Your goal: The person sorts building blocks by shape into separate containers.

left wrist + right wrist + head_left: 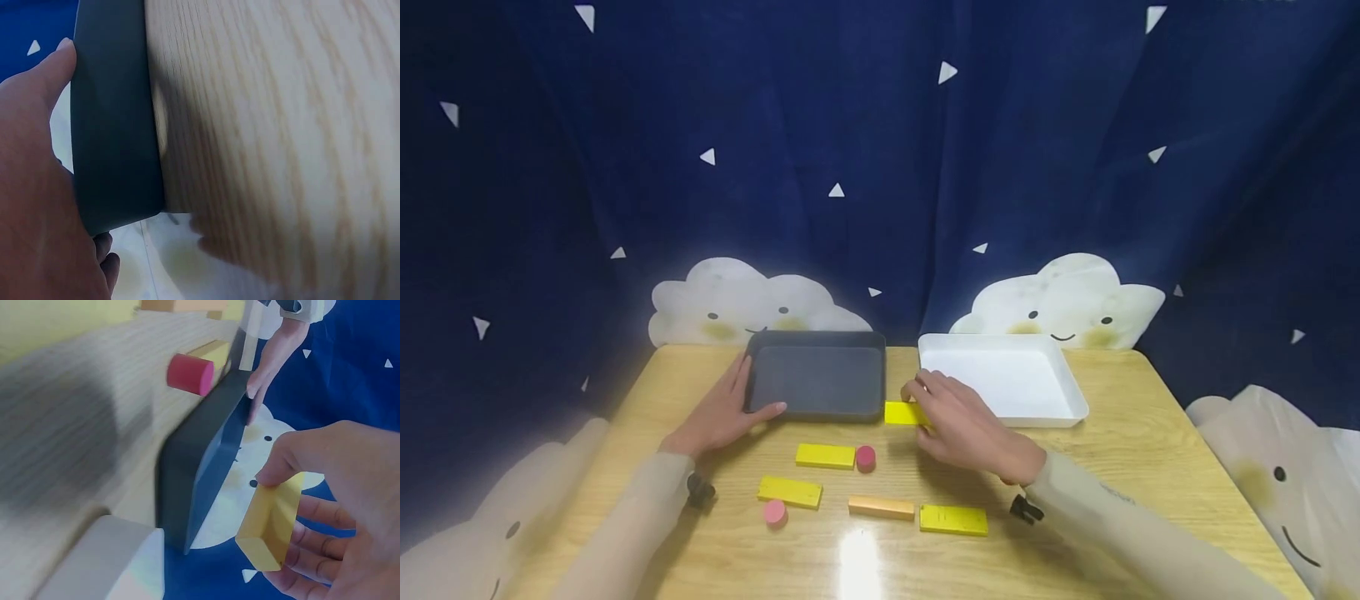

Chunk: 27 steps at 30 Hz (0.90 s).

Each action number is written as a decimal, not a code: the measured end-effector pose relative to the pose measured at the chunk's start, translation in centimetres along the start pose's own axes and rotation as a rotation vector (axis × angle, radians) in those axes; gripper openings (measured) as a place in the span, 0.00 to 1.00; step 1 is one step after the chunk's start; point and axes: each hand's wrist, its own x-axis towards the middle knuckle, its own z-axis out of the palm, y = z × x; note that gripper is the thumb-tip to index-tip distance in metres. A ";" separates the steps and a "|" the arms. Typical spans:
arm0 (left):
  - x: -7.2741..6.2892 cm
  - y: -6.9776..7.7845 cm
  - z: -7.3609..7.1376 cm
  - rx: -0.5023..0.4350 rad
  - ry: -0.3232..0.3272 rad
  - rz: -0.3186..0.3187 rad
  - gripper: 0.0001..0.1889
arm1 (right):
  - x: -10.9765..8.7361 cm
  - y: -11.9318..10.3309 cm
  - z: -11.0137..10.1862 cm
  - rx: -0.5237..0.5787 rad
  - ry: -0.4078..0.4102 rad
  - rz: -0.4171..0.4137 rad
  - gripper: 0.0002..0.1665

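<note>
My right hand (962,425) pinches a yellow rectangular block (904,413) between thumb and fingers, raised above the table between the two trays. In the right wrist view one end of this yellow block (269,525) faces the camera. My left hand (718,421) holds the front left corner of a dark grey tray (831,416), thumb over the front rim and fingers along the left side. The left wrist view shows the outer wall of the dark grey tray (115,125) beside the thumb. A white tray (1037,422) stands to the right, partly behind my right hand.
In front of the dark tray lie a yellow block (825,456) and a dark pink cylinder (866,458). Nearer are another yellow block (790,492), a light pink cylinder (775,513), an orange block (881,507) and a third yellow block (953,520). A blue curtain (880,167) hangs behind.
</note>
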 end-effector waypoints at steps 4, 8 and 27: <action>-0.1 -0.1 0.1 -0.002 -0.009 -0.006 0.65 | 1.4 -0.3 -0.3 -0.010 0.001 -0.024 0.24; -0.1 -0.2 0.2 -0.007 -0.007 -0.002 0.65 | 2.8 -0.6 -0.4 -0.014 0.009 -0.039 0.24; 0.0 -0.1 0.0 -0.006 -0.014 -0.023 0.65 | 8.2 -0.1 1.3 0.016 0.041 -0.052 0.22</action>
